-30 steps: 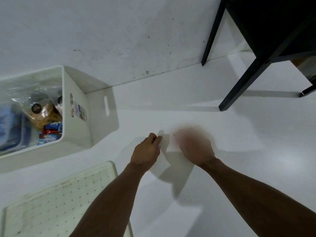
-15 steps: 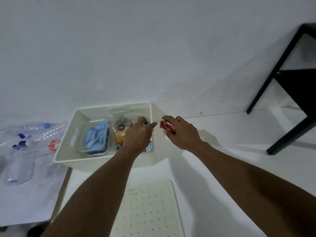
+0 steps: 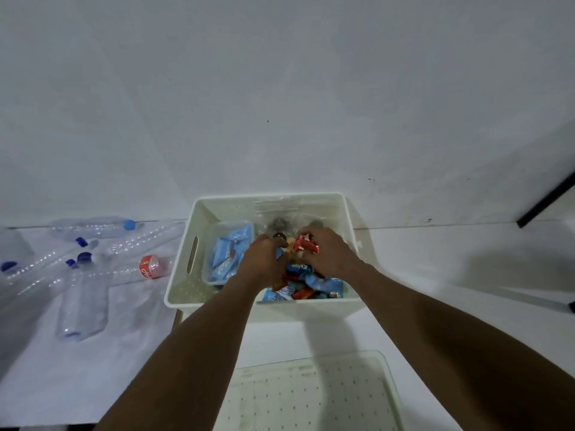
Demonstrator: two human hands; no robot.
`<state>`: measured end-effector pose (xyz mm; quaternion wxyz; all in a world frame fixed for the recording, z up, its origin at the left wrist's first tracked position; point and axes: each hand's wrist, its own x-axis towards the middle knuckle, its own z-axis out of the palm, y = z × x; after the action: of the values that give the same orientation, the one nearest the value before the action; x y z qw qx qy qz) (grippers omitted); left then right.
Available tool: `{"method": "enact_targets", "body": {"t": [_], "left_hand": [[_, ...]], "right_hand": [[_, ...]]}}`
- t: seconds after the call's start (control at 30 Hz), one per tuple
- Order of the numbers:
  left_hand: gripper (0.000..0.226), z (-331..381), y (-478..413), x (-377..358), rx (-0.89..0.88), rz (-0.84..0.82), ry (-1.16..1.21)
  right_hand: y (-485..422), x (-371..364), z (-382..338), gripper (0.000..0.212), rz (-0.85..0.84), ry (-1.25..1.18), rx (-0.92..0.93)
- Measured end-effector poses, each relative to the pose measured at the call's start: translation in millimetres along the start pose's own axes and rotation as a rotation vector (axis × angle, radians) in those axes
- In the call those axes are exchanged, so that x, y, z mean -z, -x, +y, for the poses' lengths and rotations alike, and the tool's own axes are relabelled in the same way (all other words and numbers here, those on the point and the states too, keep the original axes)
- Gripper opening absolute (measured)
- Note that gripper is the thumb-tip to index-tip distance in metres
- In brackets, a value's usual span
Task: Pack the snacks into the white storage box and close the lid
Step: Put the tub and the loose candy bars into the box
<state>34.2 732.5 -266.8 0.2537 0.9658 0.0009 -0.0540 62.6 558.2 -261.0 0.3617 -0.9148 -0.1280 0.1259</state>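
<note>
The white storage box [image 3: 183, 275] stands open on the floor against the wall. Both hands are inside it. My right hand [image 3: 329, 253] grips a small red snack packet [image 3: 306, 244] over the box's middle. My left hand [image 3: 261, 262] is curled with its fingers down among the snacks; whether it holds one is hidden. Inside lie a clear tub of light-blue packets [image 3: 227, 253], a clear bag of biscuits [image 3: 280, 225] at the back, and blue and red wrappers [image 3: 305, 284] at the front. The perforated white lid [image 3: 311, 396] lies flat in front of the box.
Several empty clear plastic bottles [image 3: 84, 265] with blue caps lie on a white sheet to the left of the box. One has a red label [image 3: 149, 266]. A black furniture leg [image 3: 547, 203] slants at the right edge. The white wall rises right behind the box.
The view swung left from bare floor to the box. My right hand picked up the red packet and both hands moved from the floor into the box.
</note>
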Motion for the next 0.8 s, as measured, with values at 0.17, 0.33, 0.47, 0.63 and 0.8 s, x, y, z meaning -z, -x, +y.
{"method": "enact_targets", "body": {"t": [0.17,0.33,0.47,0.63,0.8], "left_hand": [[0.030,-4.5,-1.7,-9.5,0.005,-0.166,0.072],[0.032,-4.1,8.3,-3.3,0.017,-0.201,0.109],[0.036,-1.2,27.3,8.5,0.038,-0.162,0.148],[0.031,6.4,71.6,13.3,0.021,0.041,0.147],[0.029,2.3,138.1,-11.3,-0.088,0.378,0.013]], "right_hand": [[0.6,-3.2,-1.0,0.034,-0.068,0.058,-0.049],[8.9,-4.8,-6.0,0.023,-0.074,0.083,-0.108],[31.0,-4.1,-17.1,0.016,-0.047,0.071,-0.100],[78.4,-7.0,-24.9,0.017,0.080,0.019,-0.067],[145.1,-23.4,-10.5,0.023,0.292,0.028,0.057]]}}
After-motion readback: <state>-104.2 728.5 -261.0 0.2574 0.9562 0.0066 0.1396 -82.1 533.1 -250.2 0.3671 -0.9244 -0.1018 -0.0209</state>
